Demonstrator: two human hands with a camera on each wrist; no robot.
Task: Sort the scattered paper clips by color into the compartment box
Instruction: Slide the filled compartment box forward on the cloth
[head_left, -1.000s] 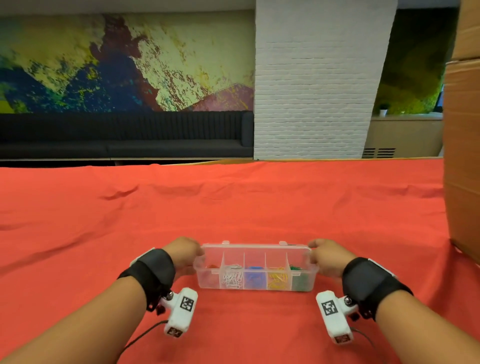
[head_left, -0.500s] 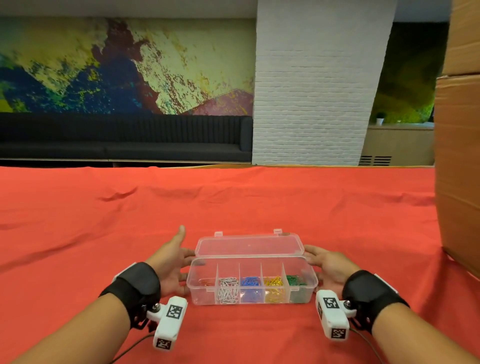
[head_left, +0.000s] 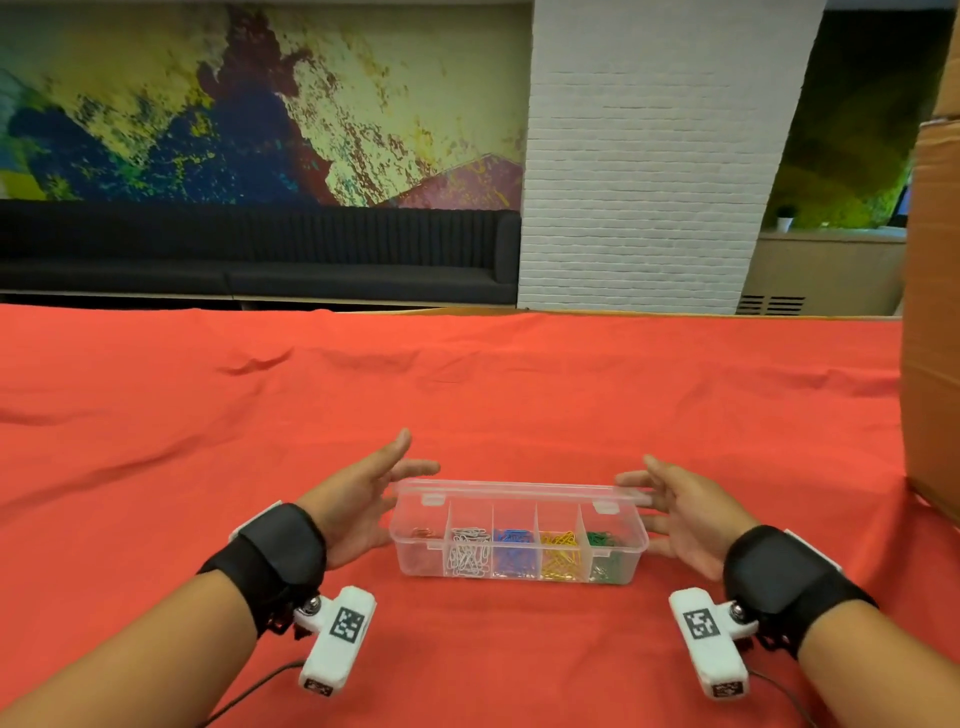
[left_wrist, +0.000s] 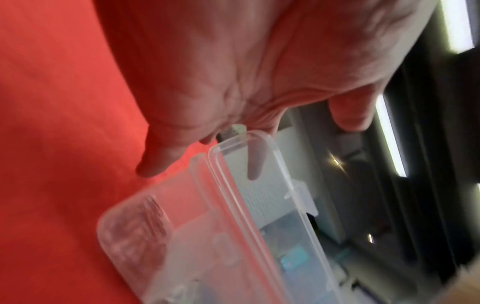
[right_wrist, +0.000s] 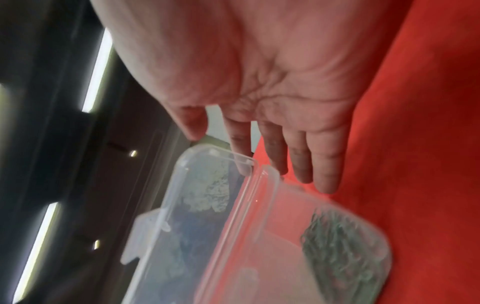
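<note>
A clear compartment box (head_left: 519, 569) stands on the red cloth (head_left: 467, 405) in front of me. Its compartments hold, from left to right, red (head_left: 426, 532), white (head_left: 470, 553), blue (head_left: 514, 548), yellow (head_left: 561, 551) and green paper clips (head_left: 605, 545). The hinged lid (head_left: 519, 493) leans forward over them, partly raised. My left hand (head_left: 363, 493) is at the box's left end with straight fingers against the lid's corner (left_wrist: 233, 144). At the right end my right hand (head_left: 675, 504) mirrors it, and its fingers (right_wrist: 298, 160) are straight by the lid (right_wrist: 215, 185). Neither hand grips anything.
A tall cardboard box (head_left: 935, 322) stands on the cloth at the right edge, close to my right arm. The cloth runs wide to the left and back to the table's far edge (head_left: 467, 310). I see no loose clips on the cloth.
A second ago both hands were curled round the box's ends. They have opened and moved apart. The lid stood upright half a second ago and now tilts forward over the compartments.
</note>
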